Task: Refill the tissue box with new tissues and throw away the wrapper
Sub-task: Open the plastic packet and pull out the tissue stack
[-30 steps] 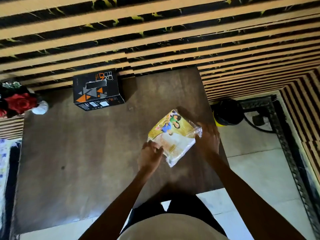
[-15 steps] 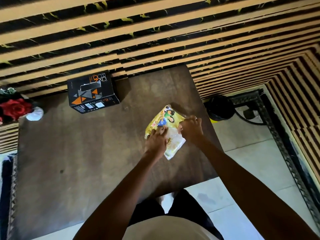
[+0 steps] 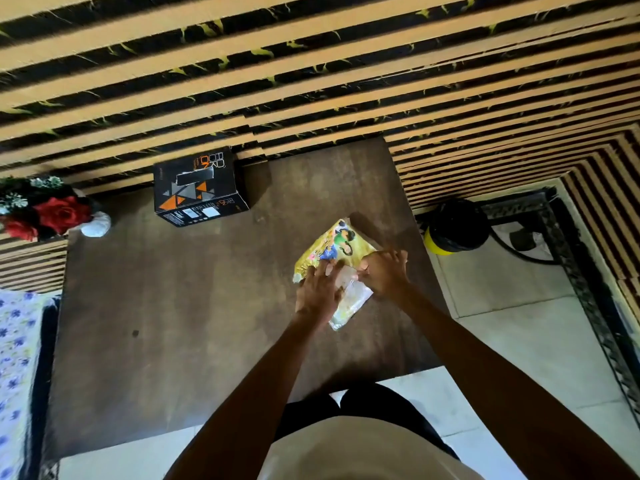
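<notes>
A yellow plastic-wrapped tissue pack (image 3: 337,245) with a cartoon print lies on the right part of the brown table (image 3: 180,306). My left hand (image 3: 320,289) rests flat on its near left side, fingers spread over the wrapper. My right hand (image 3: 382,273) pinches the clear wrapper at the pack's right edge. The pack's near end (image 3: 346,313) sticks out below my hands. A black tissue box (image 3: 199,187) with orange and grey triangles stands at the table's far edge, against the wall, well left of both hands.
A black and yellow bin (image 3: 453,225) stands on the tiled floor just right of the table. Red artificial flowers (image 3: 52,213) and a white object (image 3: 97,225) sit at the table's far left corner. A striped wall runs behind. Patterned fabric (image 3: 17,358) lies at the left.
Both hands have closed in on top of the pack from its outer edges. The left hand now lies flat on it, and the right hand pinches the wrapper.
</notes>
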Tool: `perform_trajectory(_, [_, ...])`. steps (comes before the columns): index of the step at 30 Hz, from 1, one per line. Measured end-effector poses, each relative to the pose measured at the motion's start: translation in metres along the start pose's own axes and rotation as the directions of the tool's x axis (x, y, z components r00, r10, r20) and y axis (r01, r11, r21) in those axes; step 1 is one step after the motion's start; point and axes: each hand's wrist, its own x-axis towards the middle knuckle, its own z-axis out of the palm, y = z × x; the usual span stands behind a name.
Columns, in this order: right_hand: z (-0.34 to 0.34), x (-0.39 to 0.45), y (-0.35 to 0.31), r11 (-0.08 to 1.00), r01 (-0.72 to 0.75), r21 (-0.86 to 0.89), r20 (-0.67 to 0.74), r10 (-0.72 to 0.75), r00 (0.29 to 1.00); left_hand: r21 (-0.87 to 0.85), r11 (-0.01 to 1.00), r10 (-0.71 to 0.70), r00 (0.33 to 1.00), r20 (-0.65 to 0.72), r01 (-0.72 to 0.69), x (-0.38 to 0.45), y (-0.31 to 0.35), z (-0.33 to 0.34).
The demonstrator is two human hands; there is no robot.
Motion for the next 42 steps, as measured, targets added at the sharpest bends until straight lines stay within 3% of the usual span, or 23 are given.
perform_trajectory(5, [-0.003,0.002,0.000,0.997,-0.023,0.068,0.006,0.023,1.000,0.052,0.998,-0.018,1.000,0.019,0.017,0.003,0.000,0.000])
perform_trajectory(12, [0.004,-0.021,0.037,0.966,0.199,0.164,-0.181,-0.169,0.969,0.014,0.995,-0.099,0.994,0.057,0.098,0.015,0.006,-0.005])
perform_trajectory(14, [0.007,-0.033,0.061,0.928,0.320,0.193,-0.291,-0.258,0.922,-0.046,0.987,-0.152,0.988,0.016,0.153,0.014,0.010,-0.007])
perform_trajectory(15, [0.005,-0.039,0.069,0.923,0.364,0.126,-0.298,-0.315,0.901,-0.077,0.983,-0.170,0.985,-0.037,0.166,0.013,0.014,-0.007])
perform_trajectory(17, [0.001,-0.046,0.082,0.910,0.415,-0.015,-0.264,-0.404,0.876,-0.127,0.986,-0.124,0.979,-0.161,0.104,0.010,0.024,-0.004])
perform_trajectory(18, [0.001,-0.048,0.085,0.912,0.410,-0.004,-0.233,-0.400,0.887,-0.149,0.988,-0.059,0.981,-0.185,0.031,0.007,0.029,-0.001])
perform_trajectory(20, [0.002,-0.054,0.087,0.942,0.309,0.130,-0.195,-0.281,0.940,-0.249,0.964,0.071,0.992,-0.106,-0.096,-0.001,0.044,0.007])
perform_trajectory(23, [0.013,-0.060,0.091,0.924,0.122,0.362,-0.188,-0.056,0.981,-0.390,0.918,0.108,0.991,0.078,-0.070,-0.013,0.067,0.017])
perform_trajectory(26, [0.014,-0.066,0.088,0.900,0.037,0.434,-0.195,0.053,0.979,-0.324,0.946,0.033,0.999,0.034,-0.021,-0.013,0.076,0.027])
perform_trajectory(30, [0.021,-0.067,0.086,0.839,-0.088,0.537,-0.031,0.123,0.992,-0.313,0.950,-0.032,0.998,-0.053,0.014,-0.014,0.076,0.024])
perform_trajectory(35, [0.026,-0.066,0.084,0.770,-0.124,0.626,-0.011,0.168,0.986,-0.439,0.898,0.050,0.993,0.109,0.003,-0.018,0.074,0.025])
perform_trajectory(39, [0.027,-0.064,0.081,0.595,-0.291,0.749,0.079,0.355,0.931,-0.322,0.945,0.080,0.995,0.053,-0.059,-0.020,0.081,0.034])
perform_trajectory(42, [0.026,-0.063,0.077,0.309,-0.405,0.861,0.232,0.469,0.852,-0.308,0.951,0.046,0.999,0.021,-0.037,-0.018,0.081,0.035])
